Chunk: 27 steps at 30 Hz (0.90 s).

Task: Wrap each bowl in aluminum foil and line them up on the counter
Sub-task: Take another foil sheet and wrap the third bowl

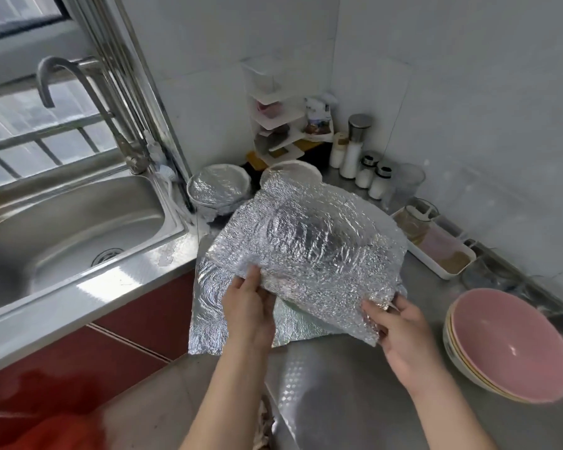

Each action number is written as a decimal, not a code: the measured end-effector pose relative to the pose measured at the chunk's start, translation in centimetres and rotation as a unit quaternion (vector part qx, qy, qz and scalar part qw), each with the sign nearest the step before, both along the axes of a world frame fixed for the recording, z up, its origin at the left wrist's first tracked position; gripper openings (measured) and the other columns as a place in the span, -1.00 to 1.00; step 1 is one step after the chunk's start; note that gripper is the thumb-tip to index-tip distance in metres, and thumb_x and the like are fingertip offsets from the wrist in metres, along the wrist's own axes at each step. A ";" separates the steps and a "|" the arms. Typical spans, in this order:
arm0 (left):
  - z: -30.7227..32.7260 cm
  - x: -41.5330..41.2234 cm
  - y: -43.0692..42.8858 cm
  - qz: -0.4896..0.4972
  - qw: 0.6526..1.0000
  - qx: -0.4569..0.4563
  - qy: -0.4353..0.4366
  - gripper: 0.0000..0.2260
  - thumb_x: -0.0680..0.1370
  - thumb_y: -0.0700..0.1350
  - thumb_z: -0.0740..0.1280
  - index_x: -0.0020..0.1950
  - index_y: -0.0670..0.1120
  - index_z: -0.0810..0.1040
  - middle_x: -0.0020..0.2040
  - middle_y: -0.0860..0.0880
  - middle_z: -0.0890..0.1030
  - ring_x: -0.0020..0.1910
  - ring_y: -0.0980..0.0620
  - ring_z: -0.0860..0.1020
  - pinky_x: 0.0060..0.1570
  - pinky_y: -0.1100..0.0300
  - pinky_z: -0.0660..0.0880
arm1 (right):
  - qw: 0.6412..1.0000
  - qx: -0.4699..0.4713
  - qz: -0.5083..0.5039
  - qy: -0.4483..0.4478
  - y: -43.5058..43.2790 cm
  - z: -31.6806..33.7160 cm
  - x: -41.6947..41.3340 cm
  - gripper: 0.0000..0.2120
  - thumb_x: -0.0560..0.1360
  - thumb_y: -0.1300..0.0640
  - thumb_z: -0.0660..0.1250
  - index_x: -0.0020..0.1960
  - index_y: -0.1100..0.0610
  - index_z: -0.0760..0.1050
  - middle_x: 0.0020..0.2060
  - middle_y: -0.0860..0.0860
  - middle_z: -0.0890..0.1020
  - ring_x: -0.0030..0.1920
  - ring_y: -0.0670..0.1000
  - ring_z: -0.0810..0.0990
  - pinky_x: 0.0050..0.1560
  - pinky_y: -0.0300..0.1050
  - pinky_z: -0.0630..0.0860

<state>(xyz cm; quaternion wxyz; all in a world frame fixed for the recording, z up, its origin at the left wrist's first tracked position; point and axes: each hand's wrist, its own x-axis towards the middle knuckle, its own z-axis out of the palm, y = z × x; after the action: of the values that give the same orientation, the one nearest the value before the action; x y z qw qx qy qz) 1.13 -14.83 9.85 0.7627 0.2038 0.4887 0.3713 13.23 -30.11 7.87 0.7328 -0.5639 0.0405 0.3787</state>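
Here we pinch the near edge of the embossed foil sheet (312, 241): left hand (251, 306) and right hand (400, 329) each grip one corner. It drapes mid-counter (433, 280) over a round form, likely a hidden bowl. We judge the foil light, limp and quick to tear, best held by its edges.

Count:
- two foil-covered bowls (218, 186) at the back corner
- one pink bowl stack (507, 349) at the right edge, seemingly three
- one spare foil sheet (208, 306) over the front edge

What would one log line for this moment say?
step: wrapping | left hand: pinches foil sheet edge | right hand: pinches foil sheet corner | done: foil-covered bowl near sink | waiting: pink bowls stacked, bare
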 end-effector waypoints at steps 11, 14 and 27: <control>-4.7 -0.8 2.0 -0.033 0.996 -0.029 0.075 -0.85 0.59 -0.33 0.30 -0.13 -0.13 0.41 -0.30 -0.04 0.42 -0.50 0.17 0.38 -0.35 0.25 0.58 | 0.857 -0.375 0.079 -0.345 -1.0 -3.6 3.0 -0.34 0.44 0.08 0.47 0.44 0.16 0.28 0.29 0.15 0.50 0.27 0.16 0.47 0.25 0.05 0.38; -5.7 -0.8 1.9 -0.015 0.997 -0.020 0.078 -0.77 0.59 -0.34 0.28 -0.20 -0.09 0.36 -0.35 -0.02 0.35 -0.54 0.17 0.30 -0.40 0.28 0.54 | 0.677 -0.374 0.144 -0.617 0.3 -4.2 1.3 -0.30 0.43 -0.16 0.38 0.46 0.11 0.28 0.42 0.19 0.35 0.42 0.22 0.32 0.31 0.21 0.35; -5.4 -2.2 2.1 -0.124 0.992 0.012 -0.022 -0.67 0.56 -0.36 0.22 0.30 -0.11 0.41 0.11 -0.10 0.55 0.10 -0.03 0.55 0.02 0.03 0.55 | 0.575 -0.306 0.200 -0.732 4.6 -6.4 -1.1 -0.58 0.58 0.13 0.03 0.29 0.23 0.51 0.23 0.09 0.59 0.26 0.09 0.55 0.22 0.07 0.52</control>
<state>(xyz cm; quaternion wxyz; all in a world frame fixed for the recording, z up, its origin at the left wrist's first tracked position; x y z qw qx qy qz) -1.05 -12.69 4.41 0.8110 0.2639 0.4380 0.2843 12.12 -25.49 1.43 0.2022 -0.8339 -0.5100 -0.0611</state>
